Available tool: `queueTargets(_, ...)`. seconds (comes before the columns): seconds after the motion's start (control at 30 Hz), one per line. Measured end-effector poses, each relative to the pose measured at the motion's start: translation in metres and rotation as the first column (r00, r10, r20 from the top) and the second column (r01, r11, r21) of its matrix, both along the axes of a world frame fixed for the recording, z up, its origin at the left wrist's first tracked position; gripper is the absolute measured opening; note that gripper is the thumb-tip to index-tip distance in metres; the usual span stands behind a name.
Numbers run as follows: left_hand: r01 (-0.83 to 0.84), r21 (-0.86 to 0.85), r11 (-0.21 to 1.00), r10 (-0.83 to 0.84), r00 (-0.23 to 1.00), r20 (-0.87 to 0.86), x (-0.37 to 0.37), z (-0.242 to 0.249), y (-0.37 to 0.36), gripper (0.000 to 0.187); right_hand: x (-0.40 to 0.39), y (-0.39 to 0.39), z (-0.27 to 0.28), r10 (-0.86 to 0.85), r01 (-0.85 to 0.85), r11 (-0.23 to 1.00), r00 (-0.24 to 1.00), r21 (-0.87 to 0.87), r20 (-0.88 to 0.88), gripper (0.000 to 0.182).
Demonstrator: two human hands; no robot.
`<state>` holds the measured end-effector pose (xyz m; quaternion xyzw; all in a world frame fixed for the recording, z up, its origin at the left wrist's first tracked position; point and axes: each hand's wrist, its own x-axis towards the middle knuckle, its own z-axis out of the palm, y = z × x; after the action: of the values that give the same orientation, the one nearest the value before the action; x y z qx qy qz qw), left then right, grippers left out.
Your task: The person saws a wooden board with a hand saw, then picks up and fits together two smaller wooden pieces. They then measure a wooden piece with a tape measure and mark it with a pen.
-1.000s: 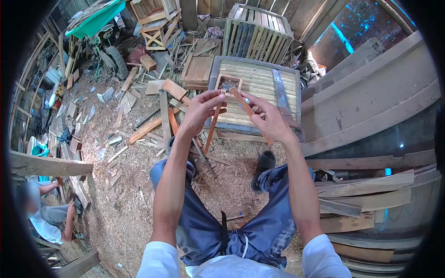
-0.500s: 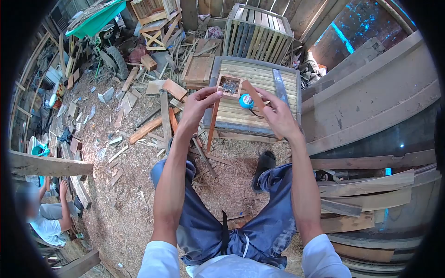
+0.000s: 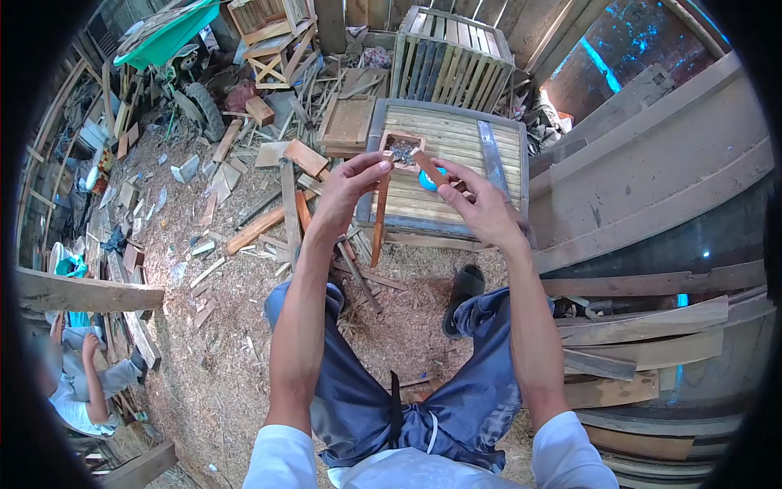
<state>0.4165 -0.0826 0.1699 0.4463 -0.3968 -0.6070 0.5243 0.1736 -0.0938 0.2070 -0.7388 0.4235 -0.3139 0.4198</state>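
My left hand (image 3: pixel 356 181) pinches the upper end of a narrow reddish wooden strip (image 3: pixel 380 213), which hangs down past the near edge of the slatted wooden table (image 3: pixel 440 222). My right hand (image 3: pixel 481 204) grips a second reddish strip (image 3: pixel 428 168), tilted, its upper end close to the first strip's top but apart from it. Just beyond both ends lies a small square wooden box (image 3: pixel 405 137) with dark bits inside. A blue round tape measure (image 3: pixel 428 181) rests on the table, partly hidden behind the right-hand strip.
A slatted crate (image 3: pixel 454 61) stands behind the table. Wood offcuts (image 3: pixel 306 156) and shavings cover the ground at left. Curved boards (image 3: pixel 643 330) are stacked at right. A seated person (image 3: pixel 81 391) is at far left. My feet are below the table.
The right-hand strip has swung and moved left, bringing its upper end nearer the left strip. The left strip hangs slightly lower. The person at far left has shifted their arms and body.
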Motion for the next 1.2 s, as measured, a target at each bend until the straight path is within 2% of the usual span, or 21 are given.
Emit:
queueTargets(0.2, -0.002, -0.029, 1.000, 0.003, 0.999, 0.033, -0.003, 0.000, 0.000, 0.054, 0.004, 0.002, 0.008, -0.003, 0.006, 0.998, 0.999, 0.061, -0.053, 0.048)
queueTargets(0.3, 0.051, -0.083, 0.995, -0.040, 0.990, 0.137, -0.005, 0.005, 0.004, 0.051, 0.004, 0.001, 0.003, 0.010, -0.010, 0.997, 1.000, 0.073, 0.001, 0.049)
queueTargets(0.5, 0.069, -0.085, 0.994, -0.057, 0.989, 0.138, -0.008, 0.005, 0.005, 0.055, 0.005, -0.003, -0.008, 0.044, -0.044, 0.999, 0.999, 0.026, -0.005, 0.055)
queueTargets(0.6, 0.073, -0.075, 0.995, -0.063, 0.990, 0.126, -0.009, 0.004, 0.005, 0.051, 0.008, 0.000, -0.007, 0.052, -0.051, 0.998, 0.999, 0.031, -0.017, 0.058)
queueTargets(0.7, 0.056, -0.057, 0.997, -0.056, 0.998, -0.007, -0.012, -0.002, 0.004, 0.047, 0.016, 0.001, -0.014, 0.101, -0.101, 0.995, 0.995, 0.016, 0.024, 0.061)
queueTargets(0.8, 0.042, -0.023, 0.999, -0.043, 0.998, -0.053, -0.013, 0.000, 0.006, 0.045, 0.022, 0.000, -0.022, 0.104, -0.106, 0.993, 0.994, 0.052, 0.042, 0.063)
queueTargets(0.9, 0.043, -0.011, 0.999, -0.043, 0.997, -0.070, -0.012, 0.002, 0.006, 0.048, 0.027, -0.001, -0.022, 0.115, -0.117, 0.993, 0.990, 0.022, 0.083, 0.066)
queueTargets(1.0, 0.026, -0.020, 0.999, -0.027, 0.997, -0.066, -0.011, 0.008, 0.009, 0.050, 0.029, -0.001, -0.028, 0.107, -0.127, 0.985, 0.980, 0.115, 0.166, 0.069)
queueTargets(1.1, 0.026, -0.048, 0.999, -0.027, 0.999, -0.037, -0.009, 0.006, 0.009, 0.052, 0.027, -0.001, -0.025, 0.116, -0.143, 0.971, 0.983, 0.190, 0.144, 0.071)
queueTargets(1.2, 0.042, -0.048, 0.998, -0.045, 0.998, -0.053, -0.009, 0.005, 0.008, 0.053, 0.028, -0.002, -0.028, 0.125, -0.153, 0.975, 0.977, 0.159, 0.174, 0.073)
